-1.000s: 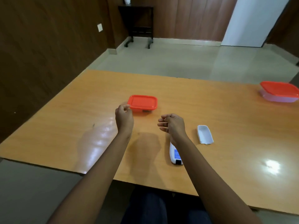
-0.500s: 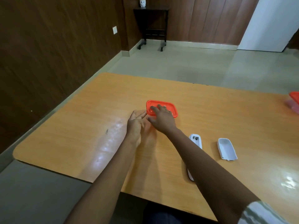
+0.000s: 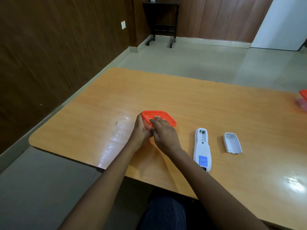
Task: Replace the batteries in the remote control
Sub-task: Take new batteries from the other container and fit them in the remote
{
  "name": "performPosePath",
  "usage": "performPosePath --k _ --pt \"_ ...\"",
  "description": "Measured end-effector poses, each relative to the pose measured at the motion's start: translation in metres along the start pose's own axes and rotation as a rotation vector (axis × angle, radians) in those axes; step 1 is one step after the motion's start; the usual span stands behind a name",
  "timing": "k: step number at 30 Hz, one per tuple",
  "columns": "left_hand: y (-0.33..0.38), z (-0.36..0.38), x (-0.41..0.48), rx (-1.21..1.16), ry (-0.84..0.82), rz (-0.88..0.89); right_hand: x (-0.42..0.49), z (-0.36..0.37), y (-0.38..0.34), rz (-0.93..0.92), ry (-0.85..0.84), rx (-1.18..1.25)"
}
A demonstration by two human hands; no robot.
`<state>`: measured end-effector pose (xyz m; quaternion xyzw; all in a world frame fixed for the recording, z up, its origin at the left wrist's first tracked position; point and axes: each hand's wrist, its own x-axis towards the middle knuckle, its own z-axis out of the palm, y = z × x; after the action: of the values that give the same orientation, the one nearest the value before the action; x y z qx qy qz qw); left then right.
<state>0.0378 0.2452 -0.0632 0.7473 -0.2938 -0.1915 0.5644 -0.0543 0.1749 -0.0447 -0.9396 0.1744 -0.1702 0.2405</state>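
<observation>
A white remote control (image 3: 202, 148) lies face down on the wooden table (image 3: 216, 105), its battery compartment uncovered at the far end. Its white battery cover (image 3: 232, 143) lies separately to the right, inner side up. A small container with an orange lid (image 3: 164, 117) sits left of the remote. My left hand (image 3: 140, 130) grips the container's left side. My right hand (image 3: 163, 132) rests on top of the lid with fingers spread flat. No batteries are visible.
A second orange-lidded container (image 3: 303, 100) sits at the table's far right edge, partly cut off. The table's left corner and near edge are close to my arms. A dark side table (image 3: 162, 22) stands against the far wall.
Both hands moved forward onto the orange-lidded container: the left now grips its side and the right presses flat on the lid. The camera view has shifted left.
</observation>
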Motion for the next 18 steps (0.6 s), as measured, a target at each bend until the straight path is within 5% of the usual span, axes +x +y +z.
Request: performPosePath --k 6,18 --pt "-0.008 0.003 -0.004 -0.013 0.099 -0.018 -0.002 -0.003 -0.007 -0.025 0.046 -0.017" --pt "-0.017 0.002 -0.008 0.017 0.047 -0.010 0.017 -0.019 -0.001 0.142 0.411 0.304"
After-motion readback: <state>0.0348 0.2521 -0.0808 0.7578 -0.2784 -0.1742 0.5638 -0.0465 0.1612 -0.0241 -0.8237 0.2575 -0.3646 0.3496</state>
